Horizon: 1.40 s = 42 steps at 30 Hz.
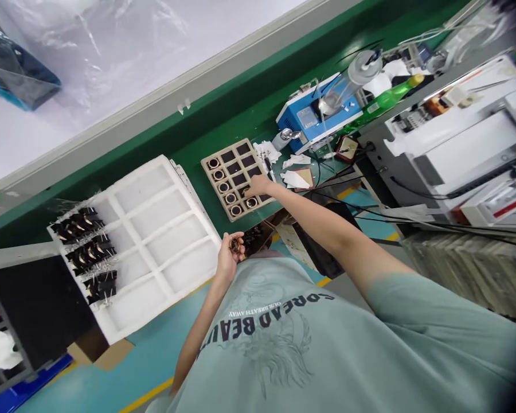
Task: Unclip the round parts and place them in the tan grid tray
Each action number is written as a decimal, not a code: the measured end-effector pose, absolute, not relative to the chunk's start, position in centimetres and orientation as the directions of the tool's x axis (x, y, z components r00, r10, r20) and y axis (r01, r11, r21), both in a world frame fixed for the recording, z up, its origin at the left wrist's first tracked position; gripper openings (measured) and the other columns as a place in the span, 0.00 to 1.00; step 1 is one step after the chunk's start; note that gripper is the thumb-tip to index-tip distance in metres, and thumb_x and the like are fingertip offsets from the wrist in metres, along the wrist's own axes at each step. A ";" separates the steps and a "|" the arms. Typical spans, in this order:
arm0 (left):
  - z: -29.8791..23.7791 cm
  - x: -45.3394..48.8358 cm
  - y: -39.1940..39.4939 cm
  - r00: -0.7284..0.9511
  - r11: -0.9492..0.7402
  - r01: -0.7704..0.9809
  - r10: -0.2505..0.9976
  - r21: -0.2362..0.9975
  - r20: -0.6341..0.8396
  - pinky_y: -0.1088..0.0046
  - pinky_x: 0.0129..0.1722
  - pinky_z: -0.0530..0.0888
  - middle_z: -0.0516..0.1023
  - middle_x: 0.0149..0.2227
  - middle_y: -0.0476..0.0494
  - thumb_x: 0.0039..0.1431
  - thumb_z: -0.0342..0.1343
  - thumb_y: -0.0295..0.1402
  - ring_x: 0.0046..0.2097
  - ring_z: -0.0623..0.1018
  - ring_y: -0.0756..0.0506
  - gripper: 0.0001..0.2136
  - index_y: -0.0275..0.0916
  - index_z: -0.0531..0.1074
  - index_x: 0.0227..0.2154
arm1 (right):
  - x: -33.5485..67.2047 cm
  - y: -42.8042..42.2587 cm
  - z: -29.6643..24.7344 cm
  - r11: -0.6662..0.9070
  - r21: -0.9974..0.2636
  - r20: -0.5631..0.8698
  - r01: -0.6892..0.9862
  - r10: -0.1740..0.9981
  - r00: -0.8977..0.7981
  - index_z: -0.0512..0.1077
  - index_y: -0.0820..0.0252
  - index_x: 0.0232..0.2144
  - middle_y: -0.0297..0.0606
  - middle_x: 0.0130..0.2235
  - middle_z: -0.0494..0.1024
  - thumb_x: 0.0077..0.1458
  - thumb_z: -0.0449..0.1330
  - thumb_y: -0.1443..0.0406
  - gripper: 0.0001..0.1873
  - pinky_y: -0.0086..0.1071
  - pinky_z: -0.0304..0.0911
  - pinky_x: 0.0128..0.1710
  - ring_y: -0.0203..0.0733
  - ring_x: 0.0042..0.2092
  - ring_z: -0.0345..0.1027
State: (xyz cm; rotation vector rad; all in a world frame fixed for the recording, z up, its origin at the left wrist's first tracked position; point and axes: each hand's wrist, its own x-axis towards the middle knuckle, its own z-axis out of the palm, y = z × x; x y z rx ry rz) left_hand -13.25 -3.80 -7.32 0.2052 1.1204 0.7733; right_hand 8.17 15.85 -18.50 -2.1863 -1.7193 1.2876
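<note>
My left hand (229,257) is closed around a small coppery ring-shaped part (234,245), held just in front of my shirt. My right hand (261,186) reaches over a beige compartment tray (221,201) on the green bench. Its fingers are pinched together at a dark round part (246,192) in one of the compartments, and the fingertips partly cover it. Similar round parts, dark in the middle with a coppery rim, sit in the near-left row of the tray, with another round part (251,202) beside my right hand. Farther compartments show bare dark bottoms.
Left of the tray lies a large white divided foam tray (143,241) with rows of black clips (90,257). Behind my right hand stand a blue machine (303,117), a metal-topped bottle (282,139), white papers (296,179) and a green bottle (391,98). Cables hang at the right.
</note>
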 end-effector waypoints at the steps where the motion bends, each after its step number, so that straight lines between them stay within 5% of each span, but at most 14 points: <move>1: -7.3 -13.4 -3.6 0.208 0.724 -0.456 0.653 0.518 -0.728 0.75 0.21 0.60 0.70 0.32 0.43 0.59 0.54 0.53 0.27 0.67 0.51 0.22 0.36 0.78 0.37 | 7.5 16.3 -18.5 -0.357 -0.441 -0.615 0.823 0.789 0.013 0.68 0.58 0.19 0.40 0.19 0.66 0.36 0.77 0.59 0.20 0.40 0.65 0.31 0.55 0.33 0.72; 4: -7.2 -13.7 -3.3 0.195 0.714 -0.461 0.661 0.527 -0.725 0.75 0.21 0.60 0.70 0.33 0.43 0.60 0.55 0.51 0.27 0.67 0.51 0.21 0.37 0.77 0.36 | 5.6 17.0 -18.5 -0.346 -0.320 -0.688 0.882 0.725 0.034 0.68 0.59 0.19 0.44 0.22 0.70 0.36 0.77 0.62 0.19 0.42 0.67 0.35 0.59 0.38 0.74; 9: -7.1 -14.1 -3.3 0.169 0.697 -0.513 0.655 0.501 -0.737 0.76 0.21 0.61 0.68 0.33 0.44 0.62 0.54 0.42 0.27 0.67 0.51 0.14 0.37 0.77 0.38 | 5.3 15.2 -18.8 -0.274 -0.376 -0.559 0.885 0.829 0.020 0.69 0.61 0.20 0.49 0.27 0.74 0.35 0.79 0.60 0.22 0.41 0.67 0.41 0.62 0.43 0.74; 16: -7.7 -13.9 -3.2 0.168 0.704 -0.508 0.646 0.497 -0.744 0.76 0.25 0.68 0.69 0.31 0.48 0.57 0.60 0.37 0.29 0.72 0.51 0.08 0.38 0.74 0.37 | 6.4 11.6 -18.6 -0.393 -0.443 -0.535 0.805 0.837 0.115 0.70 0.60 0.20 0.49 0.28 0.76 0.41 0.76 0.57 0.20 0.39 0.65 0.42 0.58 0.43 0.74; 24: -7.6 -13.5 -3.0 0.191 0.700 -0.479 0.672 0.529 -0.716 0.67 0.42 0.76 0.76 0.33 0.46 0.52 0.68 0.36 0.39 0.80 0.46 0.12 0.37 0.71 0.34 | 6.6 11.2 -18.1 -0.444 -0.511 -0.399 0.736 0.881 0.254 0.76 0.60 0.39 0.44 0.37 0.80 0.48 0.71 0.61 0.16 0.36 0.65 0.43 0.49 0.43 0.73; 28: -8.1 -12.9 -1.7 0.109 0.666 -0.534 0.665 0.521 -0.739 0.66 0.46 0.74 0.79 0.37 0.45 0.51 0.67 0.32 0.42 0.79 0.46 0.11 0.38 0.72 0.35 | 6.8 7.9 -16.0 -0.414 -0.745 -0.354 0.523 0.910 0.217 0.75 0.60 0.41 0.40 0.35 0.79 0.54 0.64 0.58 0.14 0.34 0.66 0.40 0.43 0.37 0.72; 32: -9.2 -11.5 0.2 0.037 0.634 -0.586 0.643 0.505 -0.765 0.75 0.39 0.69 0.80 0.39 0.48 0.51 0.66 0.29 0.40 0.78 0.49 0.10 0.40 0.73 0.36 | 4.6 2.1 -12.7 -0.399 -0.901 -0.397 0.169 0.917 0.044 0.72 0.57 0.48 0.40 0.40 0.79 0.56 0.61 0.52 0.22 0.35 0.69 0.36 0.42 0.36 0.74; 37: -10.0 -9.9 1.6 -0.004 0.622 -0.602 0.624 0.500 -0.781 0.75 0.35 0.67 0.79 0.34 0.50 0.48 0.67 0.29 0.34 0.76 0.50 0.10 0.39 0.74 0.34 | 2.4 -0.8 -9.6 -0.192 -0.852 -0.175 0.488 0.981 0.082 0.70 0.50 0.56 0.43 0.58 0.71 0.53 0.64 0.63 0.26 0.43 0.68 0.53 0.51 0.54 0.70; 42: -9.6 -9.3 1.8 -0.020 0.627 -0.560 0.643 0.542 -0.765 0.74 0.33 0.65 0.79 0.34 0.48 0.46 0.70 0.32 0.36 0.76 0.49 0.13 0.39 0.75 0.34 | 4.0 2.9 -10.0 -0.048 -0.757 -0.161 0.652 0.980 -0.115 0.74 0.53 0.53 0.44 0.54 0.75 0.54 0.64 0.65 0.22 0.43 0.64 0.57 0.52 0.55 0.69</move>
